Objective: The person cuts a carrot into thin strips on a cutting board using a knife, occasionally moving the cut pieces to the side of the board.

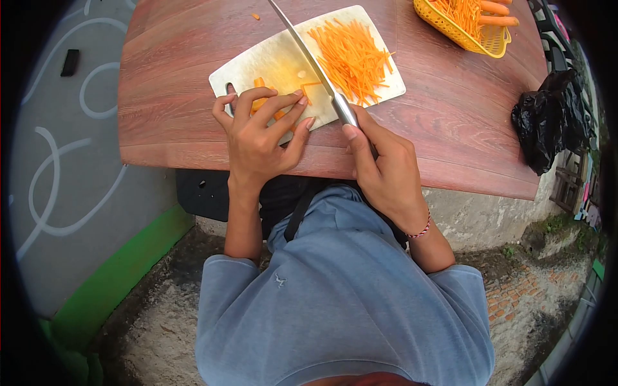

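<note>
My left hand (261, 132) is arched over the cutting board (248, 61), its fingers apart. Its fingertips are right at a thin carrot strip (311, 84), and more carrot pieces (259, 103) lie partly hidden beneath the fingers. My right hand (386, 161) is wrapped round the handle of a kitchen knife (315, 64). The steel blade points away and to the left, slanting across the board between the left hand and a heap of shredded carrot (353, 59) on the board's right side.
A yellow plastic basket (460, 35) with shredded carrot and whole carrots (497, 20) stands at the wooden table's (174, 83) far right. A black plastic bag (550, 119) hangs by the right edge. One carrot scrap (255, 17) lies beyond the board.
</note>
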`<state>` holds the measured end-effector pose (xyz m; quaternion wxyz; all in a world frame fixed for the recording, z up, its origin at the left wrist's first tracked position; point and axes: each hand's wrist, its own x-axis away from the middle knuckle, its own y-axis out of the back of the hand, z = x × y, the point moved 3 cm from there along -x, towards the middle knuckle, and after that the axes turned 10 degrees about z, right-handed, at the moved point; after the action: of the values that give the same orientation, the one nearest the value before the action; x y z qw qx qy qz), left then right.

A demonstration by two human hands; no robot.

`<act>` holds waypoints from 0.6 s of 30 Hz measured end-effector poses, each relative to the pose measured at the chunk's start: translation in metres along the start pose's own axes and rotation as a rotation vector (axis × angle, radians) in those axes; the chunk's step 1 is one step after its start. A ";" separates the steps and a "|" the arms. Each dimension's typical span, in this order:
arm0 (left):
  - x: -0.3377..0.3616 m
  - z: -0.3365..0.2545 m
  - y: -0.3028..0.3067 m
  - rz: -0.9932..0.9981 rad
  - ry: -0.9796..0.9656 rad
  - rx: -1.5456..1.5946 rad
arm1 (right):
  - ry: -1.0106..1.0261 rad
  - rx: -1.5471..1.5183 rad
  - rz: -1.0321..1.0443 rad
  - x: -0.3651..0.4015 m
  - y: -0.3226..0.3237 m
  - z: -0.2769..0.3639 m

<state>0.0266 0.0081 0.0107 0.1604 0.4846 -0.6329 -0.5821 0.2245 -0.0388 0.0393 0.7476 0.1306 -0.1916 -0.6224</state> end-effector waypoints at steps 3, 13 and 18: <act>0.000 0.000 0.000 -0.008 0.002 0.011 | 0.023 -0.012 -0.005 -0.001 -0.001 0.000; 0.000 0.001 0.002 -0.012 -0.002 0.027 | 0.034 0.003 0.081 0.000 -0.008 0.006; 0.000 0.001 0.001 -0.012 0.000 0.033 | 0.009 0.089 0.060 -0.010 -0.001 0.014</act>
<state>0.0251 0.0086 0.0109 0.1489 0.4911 -0.6395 -0.5724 0.2159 -0.0287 0.0498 0.7601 0.1608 -0.2198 -0.5900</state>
